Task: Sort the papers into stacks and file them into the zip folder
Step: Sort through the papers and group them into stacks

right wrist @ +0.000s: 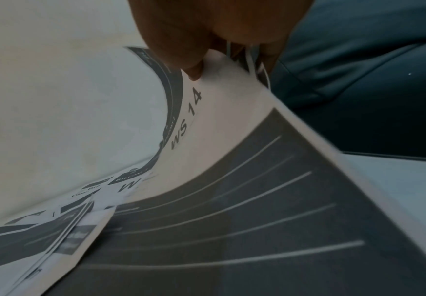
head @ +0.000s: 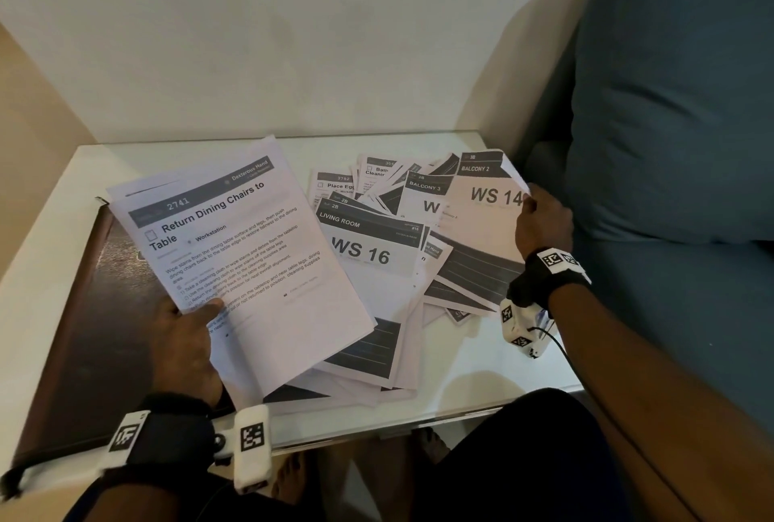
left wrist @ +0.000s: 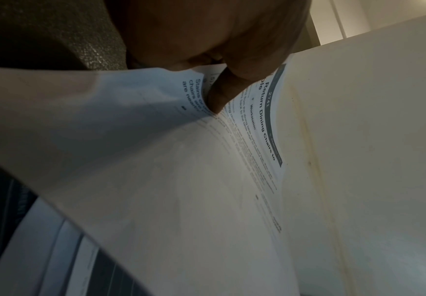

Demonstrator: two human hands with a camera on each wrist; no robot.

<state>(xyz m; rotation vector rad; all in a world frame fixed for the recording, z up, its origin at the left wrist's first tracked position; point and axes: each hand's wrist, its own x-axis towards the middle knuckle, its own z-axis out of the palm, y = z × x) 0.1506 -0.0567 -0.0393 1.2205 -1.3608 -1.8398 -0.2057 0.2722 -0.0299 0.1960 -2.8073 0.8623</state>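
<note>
Left hand: my left hand (head: 184, 347) is gripping the "Return Dining Chairs" sheet (head: 234, 253) with the thumb (left wrist: 222, 94) pressing on its printed face, lifting it off the pile so I am reading its heading for sorting.
Right hand: my right hand (head: 542, 220) is pinching the edge of the "WS 14" sheet (head: 486, 207), curling it up; a few sheet edges seem caught in the pinch.
Papers: the loose papers (head: 377, 262) are lying fanned and overlapping on the white table (head: 481, 375), not yet stacked.
Zip folder: the dark folder (head: 83, 333) is lying flat at the table's left, partly under the held sheet, I judge waiting for finished stacks.
</note>
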